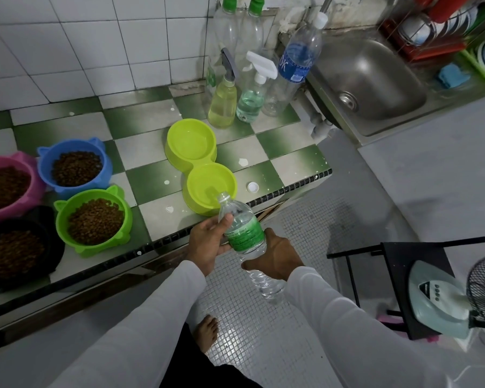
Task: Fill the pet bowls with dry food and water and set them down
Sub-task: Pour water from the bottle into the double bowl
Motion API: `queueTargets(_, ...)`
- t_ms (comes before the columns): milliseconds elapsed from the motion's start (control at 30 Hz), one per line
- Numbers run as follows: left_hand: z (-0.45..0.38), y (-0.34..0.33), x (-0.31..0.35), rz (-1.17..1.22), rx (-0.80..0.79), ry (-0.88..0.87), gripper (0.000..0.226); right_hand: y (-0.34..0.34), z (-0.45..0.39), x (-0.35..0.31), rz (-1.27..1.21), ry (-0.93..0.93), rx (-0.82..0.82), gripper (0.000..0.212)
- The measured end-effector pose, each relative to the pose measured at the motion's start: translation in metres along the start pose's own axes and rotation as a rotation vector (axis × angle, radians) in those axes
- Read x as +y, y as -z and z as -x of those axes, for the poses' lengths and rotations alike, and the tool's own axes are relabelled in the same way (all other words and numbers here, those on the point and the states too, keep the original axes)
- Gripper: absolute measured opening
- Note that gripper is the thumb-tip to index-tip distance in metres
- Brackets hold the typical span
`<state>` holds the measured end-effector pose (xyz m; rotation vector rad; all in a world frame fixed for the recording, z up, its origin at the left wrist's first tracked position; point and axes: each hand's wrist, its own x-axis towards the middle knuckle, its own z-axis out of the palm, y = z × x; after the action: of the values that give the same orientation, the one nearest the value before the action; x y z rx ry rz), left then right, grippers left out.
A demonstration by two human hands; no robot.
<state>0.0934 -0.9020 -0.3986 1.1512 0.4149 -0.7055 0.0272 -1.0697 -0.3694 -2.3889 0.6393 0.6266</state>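
Uncapped water bottle [245, 233] tilted over lime dbl bowl [200, 166], ledge edge.

White tiled wall [81, 46], green-and-white checkered ledge [140, 152], steel sink [375, 79], mosaic floor [263, 331]

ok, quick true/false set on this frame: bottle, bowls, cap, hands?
1. Both hands hold the clear plastic water bottle with the green label. True: the left hand grips near its neck, the right hand lower down.
2. The bottle is capped. False: its mouth is open, and a small white cap lies on the tiled counter.
3. The bottle's mouth is over the near well of the lime-green double bowl. True.
4. The blue cat-eared bowl holds water. False: it holds brown dry food.
5. The green cat-eared bowl is empty. False: it holds dry food too.
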Motion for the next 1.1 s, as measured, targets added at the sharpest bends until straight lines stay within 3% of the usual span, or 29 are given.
queueTargets(433, 0.014, -0.004, 0.014, 0.013, 0.068, -0.043, 0.044, -0.001, -0.001, -0.003, -0.135, 0.051, 0.009, 0.078)
queueTargets(800, 0.023, -0.014, 0.038, -0.006, 0.072, -0.131, 0.060, 0.010, -0.004, -0.010, -0.246, 0.144, 0.035, 0.084)
queueTargets(1000, 0.020, -0.016, 0.057, 0.012, 0.072, -0.156, 0.032, 0.020, -0.009, -0.024, -0.196, 0.165, 0.055, 0.073)
queueTargets(1100, 0.017, -0.016, 0.067, 0.000, 0.065, -0.180, 0.031, 0.024, -0.013, -0.033, -0.200, 0.180, 0.064, 0.087)
